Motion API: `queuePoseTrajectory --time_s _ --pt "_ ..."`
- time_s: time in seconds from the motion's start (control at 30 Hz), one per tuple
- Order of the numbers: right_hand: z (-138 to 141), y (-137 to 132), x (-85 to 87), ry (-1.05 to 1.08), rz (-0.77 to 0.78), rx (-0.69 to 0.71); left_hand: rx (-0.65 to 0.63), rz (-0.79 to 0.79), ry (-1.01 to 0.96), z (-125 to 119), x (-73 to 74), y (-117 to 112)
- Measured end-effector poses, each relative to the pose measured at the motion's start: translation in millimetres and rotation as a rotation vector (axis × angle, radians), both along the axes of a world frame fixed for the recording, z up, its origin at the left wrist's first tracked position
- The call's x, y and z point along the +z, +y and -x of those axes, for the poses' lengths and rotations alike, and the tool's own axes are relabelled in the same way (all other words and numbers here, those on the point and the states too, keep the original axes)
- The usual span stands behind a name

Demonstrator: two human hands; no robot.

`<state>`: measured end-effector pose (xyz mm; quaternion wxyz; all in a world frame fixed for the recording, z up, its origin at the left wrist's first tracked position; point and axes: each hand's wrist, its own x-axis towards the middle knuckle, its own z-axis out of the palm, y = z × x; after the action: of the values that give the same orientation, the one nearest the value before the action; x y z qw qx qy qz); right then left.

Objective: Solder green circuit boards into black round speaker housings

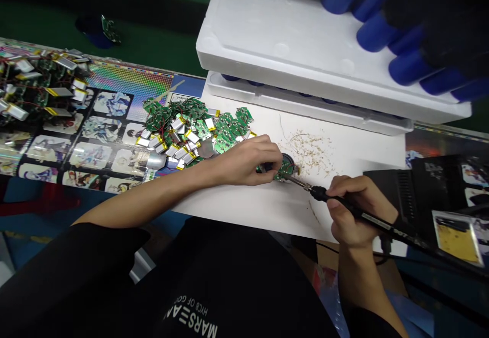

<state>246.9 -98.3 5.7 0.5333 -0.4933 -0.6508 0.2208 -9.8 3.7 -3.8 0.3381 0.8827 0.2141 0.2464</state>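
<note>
My left hand [257, 160] is closed in a pinch at the left edge of a small green circuit board [286, 170]. A round, dark-rimmed part [289, 158] sits right behind that board; the fingers partly hide both. In my right hand [355, 210] is a black soldering iron [319, 193], gripped like a pen. Its metal tip points left and reaches the lower right of the board, though actual contact is too small to make out. Left of my left hand lies a pile of green circuit boards [225, 129] with silver battery cells [181, 152] among them.
White foam trays [267, 43] with blue cylinders [376, 32] stand behind the white work surface [244, 203]. Brown crumbs [311, 152] lie near the board. More wired batteries [57, 91] heap at far left. A black box [393, 190] and a yellow sponge tray [458, 238] are at right.
</note>
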Motion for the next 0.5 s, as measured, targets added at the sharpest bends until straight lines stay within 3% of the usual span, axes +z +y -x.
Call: queuePoseTrajectory --time_s 0.5 --pt "-0.4 -0.5 5.9 -0.052 0.054 0.049 0.009 0.004 -0.006 -1.2 2.2 -0.8"
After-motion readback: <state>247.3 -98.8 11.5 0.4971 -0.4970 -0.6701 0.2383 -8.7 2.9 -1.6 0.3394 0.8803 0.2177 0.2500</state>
